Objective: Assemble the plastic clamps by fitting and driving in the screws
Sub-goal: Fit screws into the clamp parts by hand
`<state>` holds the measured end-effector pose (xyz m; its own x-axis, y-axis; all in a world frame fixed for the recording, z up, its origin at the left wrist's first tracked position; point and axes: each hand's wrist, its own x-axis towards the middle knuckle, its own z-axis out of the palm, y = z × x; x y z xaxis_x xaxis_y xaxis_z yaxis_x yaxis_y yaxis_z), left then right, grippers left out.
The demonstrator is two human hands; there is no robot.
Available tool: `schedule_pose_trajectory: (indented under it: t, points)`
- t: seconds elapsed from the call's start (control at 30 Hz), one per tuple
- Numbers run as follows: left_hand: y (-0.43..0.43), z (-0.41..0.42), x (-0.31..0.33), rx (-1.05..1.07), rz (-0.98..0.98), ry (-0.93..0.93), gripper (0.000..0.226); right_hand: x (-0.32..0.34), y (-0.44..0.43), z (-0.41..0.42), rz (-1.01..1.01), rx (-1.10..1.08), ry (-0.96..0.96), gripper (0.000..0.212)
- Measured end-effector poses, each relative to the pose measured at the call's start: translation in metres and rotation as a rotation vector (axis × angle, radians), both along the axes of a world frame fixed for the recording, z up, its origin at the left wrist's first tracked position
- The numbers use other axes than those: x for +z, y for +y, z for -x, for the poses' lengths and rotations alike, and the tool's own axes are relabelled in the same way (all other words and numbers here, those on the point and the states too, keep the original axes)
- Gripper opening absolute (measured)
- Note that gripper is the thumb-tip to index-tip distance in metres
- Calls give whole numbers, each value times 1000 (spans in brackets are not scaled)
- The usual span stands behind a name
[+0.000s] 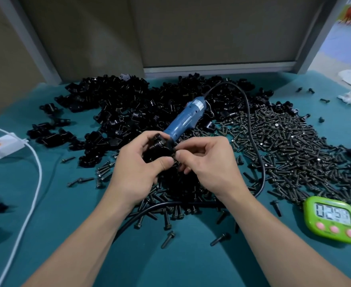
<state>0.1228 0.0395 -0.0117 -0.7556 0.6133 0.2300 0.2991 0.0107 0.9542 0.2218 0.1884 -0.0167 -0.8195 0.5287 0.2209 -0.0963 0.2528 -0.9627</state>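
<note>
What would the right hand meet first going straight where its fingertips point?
Probably the black plastic clamp gripped by the left hand; the right hand, pinching a dark metal screw, points at it.

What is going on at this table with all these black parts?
A person is putting plastic clamps together at a teal table. The left hand grips a black clamp, and the right hand pinches a screw against it, apparently fitting it in. The blue electric screwdriver lies untouched on the heap just behind the hands. A pile of clamps sits at the back left and a pile of screws to the right. A green timer stands at the front right.
</note>
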Motion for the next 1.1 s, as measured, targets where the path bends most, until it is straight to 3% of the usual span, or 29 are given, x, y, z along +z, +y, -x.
schedule_pose_trajectory:
  t: [0.13, 0.3, 0.4, 0.7, 0.87, 1.1]
  points:
    - [-1, -2, 4, -19, -93, -87, 46, 1, -2, -1, -40, -30, -16, 7]
    - [0, -2, 6, -115, -182, -296, 32, 10, -3, -3, 131, -98, 181, 11]
    - [-1, -2, 5, -162, -165, -338, 31, 16, -1, -7, 113, -87, 214, 11]
    - [-1, -1, 2, -114, -70, -150, 43, 19, -6, -14, -347, -153, 51, 12]
    - [-2, 0, 1, -69, 32, 39, 48, 17, -9, -12, -337, -178, -25, 17]
    - [-2, -4, 5, -54, 49, 90, 54, 12, -14, -6, -193, -144, -147, 21]
